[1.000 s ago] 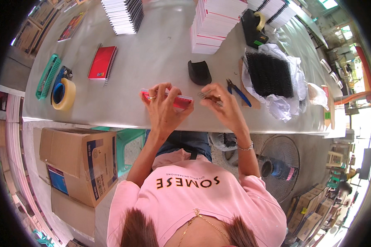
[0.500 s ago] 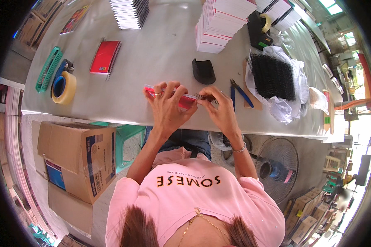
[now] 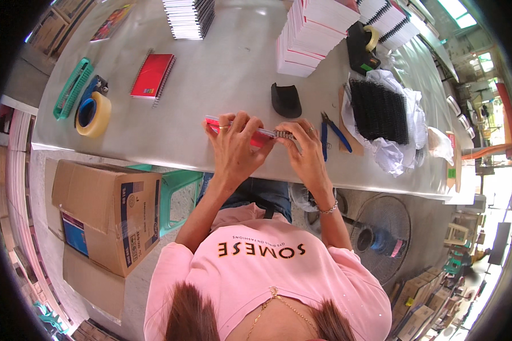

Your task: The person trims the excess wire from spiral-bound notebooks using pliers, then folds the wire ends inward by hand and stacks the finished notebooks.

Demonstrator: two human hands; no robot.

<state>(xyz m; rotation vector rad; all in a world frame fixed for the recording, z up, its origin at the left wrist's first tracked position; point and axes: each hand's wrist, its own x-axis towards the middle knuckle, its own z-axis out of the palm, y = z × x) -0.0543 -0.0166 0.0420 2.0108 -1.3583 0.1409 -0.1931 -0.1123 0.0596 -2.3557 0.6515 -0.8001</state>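
At the table's near edge, my left hand (image 3: 236, 146) is wrapped over a red notebook (image 3: 260, 138) held on its edge, its fingers reaching across the pale page edges. Beside it, my right hand (image 3: 307, 150) pinches a dark binding coil (image 3: 283, 134) at the notebook's right end. How far the coil runs into the pages is hidden by my fingers. Beyond my right hand lies a black curved plastic piece (image 3: 285, 101). To its right rest blue-handled cutting pliers (image 3: 335, 134).
A finished red spiral notebook (image 3: 152, 75), a tape roll (image 3: 94, 115) and a green basket (image 3: 73, 89) lie leftward. Unbound page stacks (image 3: 307, 40) and bound notebooks (image 3: 189, 20) stand at the back. Many black coils (image 3: 379, 109) lie on crumpled paper at right. A cardboard box (image 3: 105, 213) stands below.
My right hand has shifted slightly left, closer to the notebook, and less of the coil shows between the hands. The whole view has also shifted a little.
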